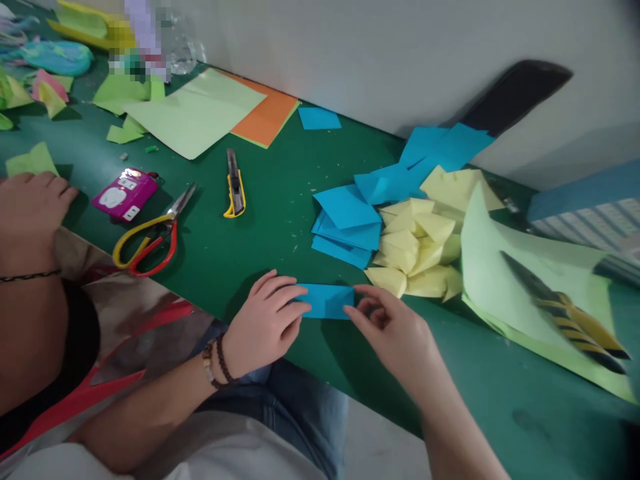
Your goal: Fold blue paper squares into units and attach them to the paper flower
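Note:
A narrow rectangle of blue paper, seemingly folded, lies at the near edge of the green table between my hands. My left hand grips its left end, fingertips resting over the top. At the right end, my right hand pinches the paper between thumb and fingers. Just beyond it sits a stack of blue paper pieces, beside a heap of folded pale yellow paper pieces.
Red-and-yellow scissors, a yellow box cutter and a purple device lie to the left. Another person's hand rests farther left. At right, a black-and-yellow tool lies on green sheets. A wall stands behind.

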{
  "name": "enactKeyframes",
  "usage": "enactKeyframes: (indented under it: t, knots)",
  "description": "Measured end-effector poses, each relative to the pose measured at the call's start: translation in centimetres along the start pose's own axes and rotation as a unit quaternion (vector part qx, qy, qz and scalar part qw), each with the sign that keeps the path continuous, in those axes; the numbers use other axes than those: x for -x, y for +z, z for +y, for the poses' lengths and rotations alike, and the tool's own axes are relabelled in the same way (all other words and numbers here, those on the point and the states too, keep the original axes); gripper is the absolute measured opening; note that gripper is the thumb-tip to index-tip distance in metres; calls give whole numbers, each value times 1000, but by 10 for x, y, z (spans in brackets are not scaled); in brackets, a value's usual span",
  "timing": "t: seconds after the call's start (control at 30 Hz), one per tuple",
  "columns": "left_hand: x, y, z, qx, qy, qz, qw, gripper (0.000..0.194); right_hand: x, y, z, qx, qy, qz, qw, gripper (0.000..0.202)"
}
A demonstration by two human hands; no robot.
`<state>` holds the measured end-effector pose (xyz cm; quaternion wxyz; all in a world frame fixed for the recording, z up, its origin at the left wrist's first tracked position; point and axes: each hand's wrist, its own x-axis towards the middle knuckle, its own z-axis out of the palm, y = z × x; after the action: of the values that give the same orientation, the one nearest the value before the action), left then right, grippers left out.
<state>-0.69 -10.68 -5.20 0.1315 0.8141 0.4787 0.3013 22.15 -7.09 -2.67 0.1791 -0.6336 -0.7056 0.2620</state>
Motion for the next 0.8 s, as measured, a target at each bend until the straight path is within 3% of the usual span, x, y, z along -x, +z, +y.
enactKeyframes:
  t: [0.13, 0.2, 0.27, 0.37, 0.47, 0.53, 0.67, 0.8]
  knots:
    - [2, -1, -1, 9, 7, 30, 999, 31, -13, -8, -9, -21, -31, -48, 998, 20]
    - [2, -2, 0, -5, -8, 69, 998, 41, -16, -10, -13, -25, -95, -24, 995, 16]
    - [3, -2, 2, -23, -28, 116, 993, 47, -14, -9, -18, -20, -195, 42, 980, 12]
    - [5, -1, 4, -38, -43, 164, 985, 46, -6, -2, -19, 31, -373, 133, 918, 8]
    - [7, 0, 5, -32, -53, 158, 986, 37, 4, 7, -15, 101, -485, 123, 860, 12]
    - [7, 0, 4, -7, -54, 129, 990, 35, 7, 9, -11, 125, -506, 93, 848, 16]
    - [4, -1, 1, 40, -67, 67, 995, 33, 3, 3, -5, 164, -482, 43, 860, 27]
    - [1, -4, -2, 85, -71, 42, 993, 29, -9, -7, 1, 183, -488, 16, 853, 37]
